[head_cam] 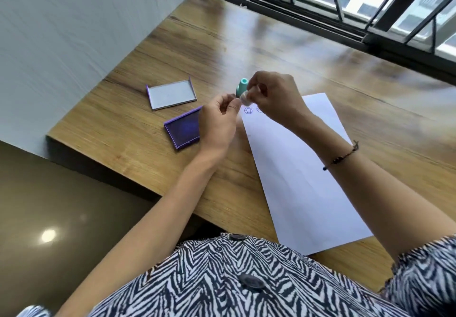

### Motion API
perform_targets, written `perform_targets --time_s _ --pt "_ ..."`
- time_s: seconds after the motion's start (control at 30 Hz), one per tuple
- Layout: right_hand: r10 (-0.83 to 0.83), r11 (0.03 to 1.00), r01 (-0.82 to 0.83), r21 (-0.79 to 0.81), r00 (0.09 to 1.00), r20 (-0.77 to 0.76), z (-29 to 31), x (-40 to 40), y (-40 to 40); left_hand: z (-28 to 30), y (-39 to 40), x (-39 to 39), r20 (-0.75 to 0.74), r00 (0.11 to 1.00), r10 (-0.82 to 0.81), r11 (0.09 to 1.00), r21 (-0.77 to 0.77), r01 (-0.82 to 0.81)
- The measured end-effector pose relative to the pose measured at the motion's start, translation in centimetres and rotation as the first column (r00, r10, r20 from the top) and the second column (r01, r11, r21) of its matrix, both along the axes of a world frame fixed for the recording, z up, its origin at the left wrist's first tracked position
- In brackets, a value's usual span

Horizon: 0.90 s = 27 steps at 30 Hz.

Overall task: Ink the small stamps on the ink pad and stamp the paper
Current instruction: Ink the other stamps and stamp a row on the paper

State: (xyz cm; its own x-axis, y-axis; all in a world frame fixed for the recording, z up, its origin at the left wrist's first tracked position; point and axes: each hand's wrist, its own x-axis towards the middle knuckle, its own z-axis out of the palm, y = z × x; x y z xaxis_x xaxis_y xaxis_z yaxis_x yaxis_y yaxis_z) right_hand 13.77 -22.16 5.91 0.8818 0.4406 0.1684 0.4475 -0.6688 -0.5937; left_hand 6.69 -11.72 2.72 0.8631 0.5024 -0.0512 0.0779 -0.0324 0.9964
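A purple ink pad lies open on the wooden table, partly hidden by my left hand. Its lid lies farther back, inside up. A white sheet of paper lies to the right, with two round blue stamp marks near its far corner. My right hand pinches a small whitish stamp above that corner, its face tilted toward my left hand. A teal stamp stands upright just behind it. The fingers of my left hand are loosely curled close to the whitish stamp; I cannot tell if they touch it.
The wooden table runs along a white wall on the left and a barred window at the back. Its near-left edge drops to a dark glossy floor.
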Motion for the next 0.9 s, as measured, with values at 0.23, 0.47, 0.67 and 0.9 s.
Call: perform_targets --time_s 0.23,0.47,0.67,0.9 --pt "0.231 0.922 -0.152 -0.355 0.954 0.191 -2.2 1.4 3.3 0.4 1.7 0.3 0.031 0.99 0.138 0.99 -0.008 -0.137" --pt "0.179 0.95 -0.141 -0.279 0.977 0.116 -0.7 2.3 2.6 -0.2 1.4 0.2 0.004 0.992 0.127 0.99 -0.068 -0.127" --pt "0.138 0.844 -0.077 -0.531 0.988 0.075 0.4 5.0 3.0 -0.2 1.4 0.7 -0.004 0.994 0.111 0.992 -0.056 -0.111" --pt "0.093 0.94 -0.082 -0.331 0.996 0.017 1.4 4.9 3.1 0.2 2.3 0.5 0.023 0.992 0.127 0.988 -0.094 -0.124"
